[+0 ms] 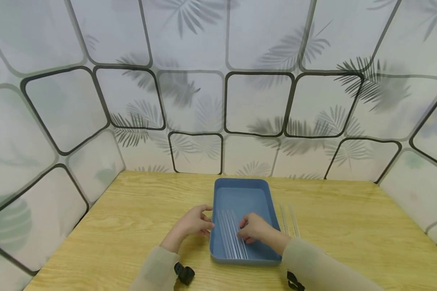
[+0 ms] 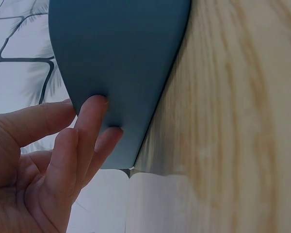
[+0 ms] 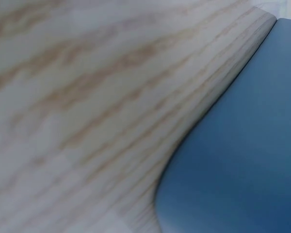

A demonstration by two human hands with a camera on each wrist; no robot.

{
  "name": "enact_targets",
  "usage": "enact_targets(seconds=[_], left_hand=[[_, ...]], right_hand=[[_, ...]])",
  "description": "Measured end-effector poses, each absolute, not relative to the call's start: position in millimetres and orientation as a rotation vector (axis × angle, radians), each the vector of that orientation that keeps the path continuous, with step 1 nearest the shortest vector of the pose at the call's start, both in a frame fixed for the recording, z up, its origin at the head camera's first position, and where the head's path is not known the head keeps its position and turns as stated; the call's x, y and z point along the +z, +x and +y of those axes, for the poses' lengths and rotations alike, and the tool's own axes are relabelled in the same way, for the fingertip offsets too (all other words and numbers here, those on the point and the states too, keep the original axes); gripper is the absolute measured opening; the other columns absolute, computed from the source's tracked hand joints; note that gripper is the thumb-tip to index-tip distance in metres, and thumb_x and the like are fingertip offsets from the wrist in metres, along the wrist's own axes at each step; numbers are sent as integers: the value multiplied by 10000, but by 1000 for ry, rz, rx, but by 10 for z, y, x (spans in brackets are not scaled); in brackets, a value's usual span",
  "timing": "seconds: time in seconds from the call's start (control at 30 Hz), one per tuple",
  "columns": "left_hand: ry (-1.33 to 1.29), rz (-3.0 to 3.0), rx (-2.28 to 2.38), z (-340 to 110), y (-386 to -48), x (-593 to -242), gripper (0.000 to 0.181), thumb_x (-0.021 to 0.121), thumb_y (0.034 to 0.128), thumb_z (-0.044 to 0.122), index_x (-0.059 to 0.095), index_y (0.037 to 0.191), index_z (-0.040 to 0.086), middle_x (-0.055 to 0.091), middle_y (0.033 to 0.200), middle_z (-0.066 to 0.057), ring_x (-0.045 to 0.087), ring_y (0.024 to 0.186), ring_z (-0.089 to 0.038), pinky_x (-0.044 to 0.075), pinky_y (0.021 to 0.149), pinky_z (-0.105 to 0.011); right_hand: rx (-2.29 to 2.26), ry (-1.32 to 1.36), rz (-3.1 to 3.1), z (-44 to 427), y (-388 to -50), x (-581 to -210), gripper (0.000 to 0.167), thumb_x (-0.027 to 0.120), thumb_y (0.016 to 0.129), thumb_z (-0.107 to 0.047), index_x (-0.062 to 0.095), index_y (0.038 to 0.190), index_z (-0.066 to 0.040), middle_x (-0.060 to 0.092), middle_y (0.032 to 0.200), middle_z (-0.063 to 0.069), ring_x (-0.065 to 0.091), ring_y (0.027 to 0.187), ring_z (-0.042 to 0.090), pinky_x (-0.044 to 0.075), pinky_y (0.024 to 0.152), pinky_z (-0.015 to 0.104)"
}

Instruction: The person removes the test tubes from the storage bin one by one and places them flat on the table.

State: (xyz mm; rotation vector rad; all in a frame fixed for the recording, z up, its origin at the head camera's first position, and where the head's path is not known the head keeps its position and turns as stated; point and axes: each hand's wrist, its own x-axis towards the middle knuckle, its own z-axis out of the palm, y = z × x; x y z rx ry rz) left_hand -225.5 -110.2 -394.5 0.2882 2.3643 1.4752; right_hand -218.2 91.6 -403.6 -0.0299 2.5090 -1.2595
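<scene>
The blue tray [image 1: 245, 194] lies on the table with several clear tubes [image 1: 228, 232] side by side in its left and front part. In the head view my right hand [image 1: 256, 229] is inside the tray, fingers curled down at the rightmost tube, which it seems to pinch. My left hand [image 1: 194, 222] is at the tray's left side; in the left wrist view the hand [image 2: 53, 170] touches the outer wall [image 2: 119, 58] with fingertips, its thumb side near the rim. The right wrist view shows the tray's outer wall [image 3: 233, 160], with no hand visible.
Two more clear tubes [image 1: 285, 218] lie on the wooden table [image 1: 149, 210] just right of the tray. A patterned curtain [image 1: 258, 101] with leaf prints stands behind the table and along its sides. A black wrist strap [image 1: 184, 273] hangs at the left sleeve.
</scene>
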Motion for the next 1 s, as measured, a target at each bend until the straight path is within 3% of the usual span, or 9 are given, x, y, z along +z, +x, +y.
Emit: enact_targets(seconds=[0.7, 1.0], left_hand=[[303, 2386, 1456, -1102, -2270, -3958, 551, 620, 796, 1, 373, 1286, -55, 573, 829, -117, 617, 598, -215, 496, 554, -328], [306, 2385, 1460, -1111, -2266, -3966, 550, 617, 797, -5, 374, 1288, -51, 577, 834, -119, 615, 595, -215, 496, 550, -328]], right_hand=[[-1324, -16, 2456, 938, -2168, -3975, 172, 637, 716, 52, 533, 852, 38, 535, 714, 122, 558, 584, 180, 502, 530, 300], [-1368, -45, 2424, 969, -2204, -3907, 235, 603, 728, 43, 552, 957, 52, 543, 758, 121, 560, 626, 197, 503, 549, 316]])
